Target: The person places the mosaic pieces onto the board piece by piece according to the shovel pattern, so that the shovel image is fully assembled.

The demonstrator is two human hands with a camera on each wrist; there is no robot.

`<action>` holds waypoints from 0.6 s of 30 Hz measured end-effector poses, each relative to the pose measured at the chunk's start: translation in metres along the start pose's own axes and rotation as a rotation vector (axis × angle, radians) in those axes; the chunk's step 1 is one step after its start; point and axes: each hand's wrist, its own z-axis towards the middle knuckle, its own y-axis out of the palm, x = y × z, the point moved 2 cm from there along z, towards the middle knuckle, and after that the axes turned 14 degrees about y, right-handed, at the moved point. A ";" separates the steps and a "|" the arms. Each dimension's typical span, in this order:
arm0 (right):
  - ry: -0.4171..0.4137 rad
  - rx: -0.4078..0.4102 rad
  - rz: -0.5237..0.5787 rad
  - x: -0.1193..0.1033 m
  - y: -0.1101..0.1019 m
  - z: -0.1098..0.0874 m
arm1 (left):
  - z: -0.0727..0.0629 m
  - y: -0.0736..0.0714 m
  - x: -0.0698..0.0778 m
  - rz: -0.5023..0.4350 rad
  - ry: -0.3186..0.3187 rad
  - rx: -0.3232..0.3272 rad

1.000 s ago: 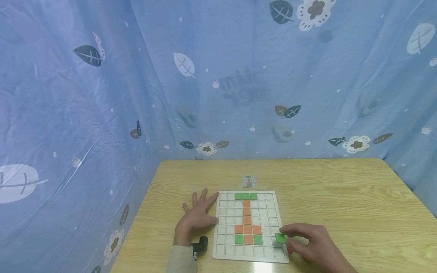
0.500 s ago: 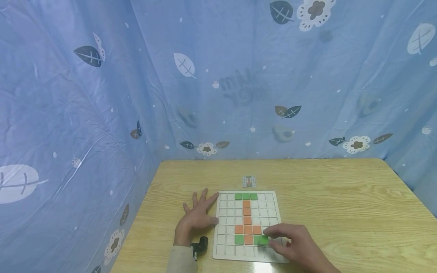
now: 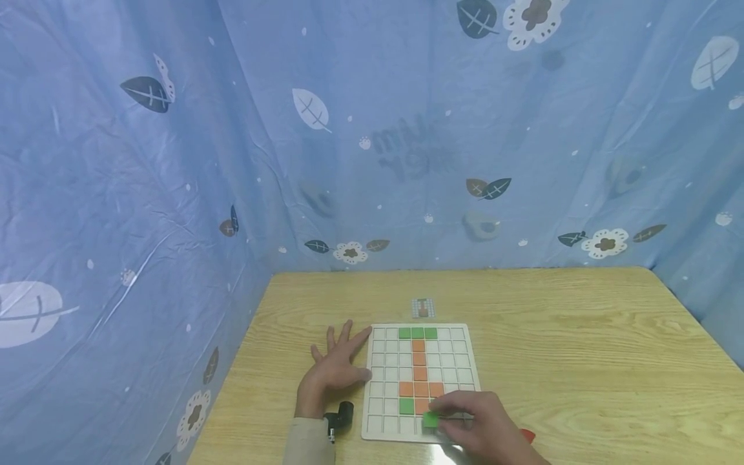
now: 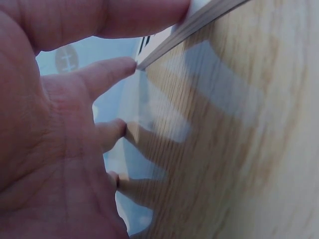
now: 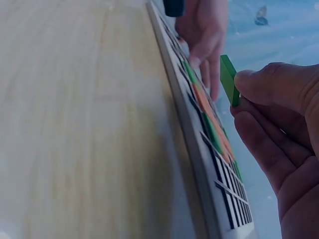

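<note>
A white grid board (image 3: pixel 455 374) lies on the table. Set in its cells are a row of green tiles (image 3: pixel 418 333) at the top, a column of orange tiles (image 3: pixel 419 359), an orange row, and a green tile (image 3: pixel 406 406) lower left. My right hand (image 3: pixel 482 423) pinches a loose green tile (image 5: pixel 229 82) between thumb and fingertips, raised over the board's lower part. That hand covers the board's lower right cells in the head view. My left hand (image 3: pixel 335 370) rests with spread, straight fingers, its thumb and index fingertip touching the board's left edge (image 4: pixel 199 25).
A small card (image 3: pixel 423 308) with a printed grid pattern lies just behind the board. A black device (image 3: pixel 340 416) sits at the left wrist. Something red (image 3: pixel 527 436) shows by the right wrist. Blue patterned curtains (image 3: pixel 372 194) enclose the wooden table (image 3: pixel 569 336).
My right hand has carried the green tile leftward from the board's right edge, then toward the bottom rows. The left hand stays in place. The head view has shifted very slightly.
</note>
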 end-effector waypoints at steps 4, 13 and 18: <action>-0.074 0.007 -0.008 0.000 0.007 0.001 | 0.000 0.000 0.000 0.003 0.001 -0.002; 0.070 -0.088 -0.025 -0.002 0.014 0.000 | 0.000 -0.001 0.001 -0.001 0.000 -0.002; 0.048 -0.093 -0.040 -0.004 0.016 -0.001 | -0.001 -0.001 0.002 -0.011 -0.001 0.004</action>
